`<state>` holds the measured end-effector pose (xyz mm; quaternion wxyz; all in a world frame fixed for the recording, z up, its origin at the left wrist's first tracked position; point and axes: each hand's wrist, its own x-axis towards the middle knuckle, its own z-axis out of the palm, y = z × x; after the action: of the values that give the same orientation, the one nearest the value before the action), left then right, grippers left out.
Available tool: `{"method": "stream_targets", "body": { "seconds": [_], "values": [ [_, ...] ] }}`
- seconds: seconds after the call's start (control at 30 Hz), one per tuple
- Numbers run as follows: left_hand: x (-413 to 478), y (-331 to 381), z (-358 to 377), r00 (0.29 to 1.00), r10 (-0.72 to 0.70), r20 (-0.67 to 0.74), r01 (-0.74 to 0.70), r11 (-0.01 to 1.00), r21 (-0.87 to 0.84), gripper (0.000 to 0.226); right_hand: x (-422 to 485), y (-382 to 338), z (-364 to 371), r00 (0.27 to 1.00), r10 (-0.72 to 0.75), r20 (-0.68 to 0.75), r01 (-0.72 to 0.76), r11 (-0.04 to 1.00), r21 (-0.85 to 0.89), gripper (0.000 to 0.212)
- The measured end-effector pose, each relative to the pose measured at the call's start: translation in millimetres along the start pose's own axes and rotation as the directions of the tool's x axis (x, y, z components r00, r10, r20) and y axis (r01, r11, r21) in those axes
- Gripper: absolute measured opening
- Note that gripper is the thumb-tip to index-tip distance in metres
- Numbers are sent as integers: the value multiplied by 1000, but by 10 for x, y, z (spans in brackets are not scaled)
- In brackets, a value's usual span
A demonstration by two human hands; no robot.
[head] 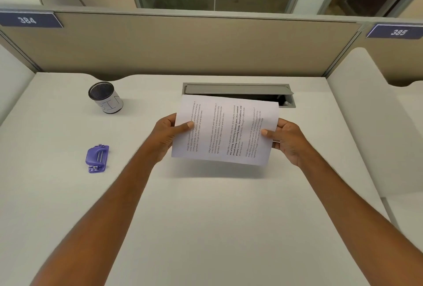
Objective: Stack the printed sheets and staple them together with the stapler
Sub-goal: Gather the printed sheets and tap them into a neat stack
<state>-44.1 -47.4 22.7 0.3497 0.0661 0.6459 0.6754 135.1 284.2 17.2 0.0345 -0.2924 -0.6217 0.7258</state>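
White printed sheets (225, 130) are off the desk (206, 217), held in the air over its middle, with the text running sideways to us. The left hand (168, 136) pinches the left edge, thumb on the printed face and the other fingers behind the paper. The right hand (287, 140) pinches the right edge the same way. Both are clamped on the paper, neither free.

Progress, as we judge it: the sheets look gathered into one pile, so stacking is done or nearly so, maybe with a squaring tap left. Stapling is not started. The purple stapler (97, 158) lies on the desk at the left, well apart from the sheets, and neither hand touches it. We see no staple in any visible corner. Left to do: free one hand, fetch the stapler, bite a corner.

Hard to make out:
- We cannot count the sheets, as only the top page shows and the edges read as one.
- The fingers behind the paper are hidden.
- We cannot tell whether the stapler is loaded.
- The body text is too small to read.
- The far edge of the sheets covers part of the grey cable hatch (238, 90).
- The inside of the mesh cup (105, 97), far left, is not visible, and its lettering is unclear.
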Motion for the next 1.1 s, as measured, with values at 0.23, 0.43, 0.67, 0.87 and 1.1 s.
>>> {"method": "stream_targets", "body": {
  "seconds": [0.23,0.43,0.67,0.87,1.1],
  "values": [
    [20,-94,99,969,195,-154,-179,977,114,32,48,51,55,995,-65,-76,70,996,55,32],
    [37,-265,224,939,261,-226,-221,957,187,30,58,180,188,969,-155,-193,152,988,-27,27],
    [24,-502,307,931,213,-296,-153,965,215,34,42,368,258,967,-140,-215,128,989,-68,32],
    [14,-534,370,931,208,-300,-141,963,230,36,52,436,276,966,-114,-233,98,992,-76,32],
    [28,-549,324,929,205,-307,-144,967,212,33,85,437,287,971,-98,-218,81,993,-84,31]
  ]
}}
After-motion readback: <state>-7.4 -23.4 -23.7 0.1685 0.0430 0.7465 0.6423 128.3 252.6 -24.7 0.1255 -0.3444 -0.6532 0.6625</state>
